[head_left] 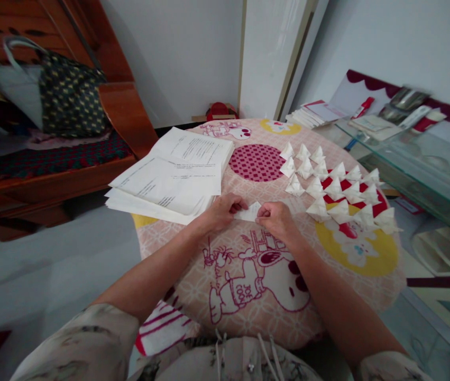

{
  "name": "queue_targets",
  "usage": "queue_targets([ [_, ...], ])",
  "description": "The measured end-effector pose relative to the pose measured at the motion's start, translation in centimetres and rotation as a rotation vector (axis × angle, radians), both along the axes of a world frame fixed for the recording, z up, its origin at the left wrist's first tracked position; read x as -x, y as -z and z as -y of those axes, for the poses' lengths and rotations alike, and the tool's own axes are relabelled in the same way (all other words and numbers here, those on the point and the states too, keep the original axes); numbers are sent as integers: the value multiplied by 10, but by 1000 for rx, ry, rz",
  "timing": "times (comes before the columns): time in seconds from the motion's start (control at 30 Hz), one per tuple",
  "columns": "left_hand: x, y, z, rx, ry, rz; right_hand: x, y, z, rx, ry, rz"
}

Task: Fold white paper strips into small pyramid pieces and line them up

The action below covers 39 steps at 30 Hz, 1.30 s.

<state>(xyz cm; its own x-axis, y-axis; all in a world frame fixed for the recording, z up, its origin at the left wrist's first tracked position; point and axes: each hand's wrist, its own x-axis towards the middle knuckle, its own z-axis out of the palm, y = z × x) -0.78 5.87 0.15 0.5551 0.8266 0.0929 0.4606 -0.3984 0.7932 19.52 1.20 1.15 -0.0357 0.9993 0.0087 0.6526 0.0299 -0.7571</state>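
A small piece of white paper (249, 212), partly folded to a peak at its top, lies low over the cloth between my two hands. My left hand (226, 210) pinches its left end with the fingers curled. On the other side, my right hand (275, 218) has thumb and fingers closed on the right end. Just left of my left hand rests a stack of printed sheets (169, 180), open like a book. To the right stand several folded paper pieces (333, 188) with pointed tops, set out in rows.
A patterned pink cloth (244, 312) covers the round table. Beyond its right edge is a glass shelf (419, 159) with a red marker (363, 107) and papers. A wooden bench (119, 116) with a dotted bag (70, 95) stands at the left.
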Motion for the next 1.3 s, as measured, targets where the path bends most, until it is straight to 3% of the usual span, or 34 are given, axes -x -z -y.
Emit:
queue_targets([
  [0.13,2,-6,-2,50,-12,26,-1,0,0,-11,-1,-2],
  [0.33,-19,-10,4,-159,-71,-182,-6,2,0,55,7,-149],
  [0.43,-25,-9,4,-167,-57,-191,-13,1,-2,13,75,-219],
  [0.57,-26,-11,-8,24,50,-3,-26,-9,-10,-232,158,-183],
  [0.67,-30,-18,-23,184,85,229,-30,-16,-19,-86,33,-265],
  [0.77,-41,-23,-33,258,-83,529,-25,-20,-30,78,6,-422],
  [0.87,-50,-23,-35,350,-301,845,-15,-22,-43,-20,101,-639],
  [1.07,-50,-16,-35,390,-365,919,3,-13,-64,-146,228,-764],
  [1.3,-48,-15,-39,281,-397,882,7,-9,-69,-398,252,-387],
])
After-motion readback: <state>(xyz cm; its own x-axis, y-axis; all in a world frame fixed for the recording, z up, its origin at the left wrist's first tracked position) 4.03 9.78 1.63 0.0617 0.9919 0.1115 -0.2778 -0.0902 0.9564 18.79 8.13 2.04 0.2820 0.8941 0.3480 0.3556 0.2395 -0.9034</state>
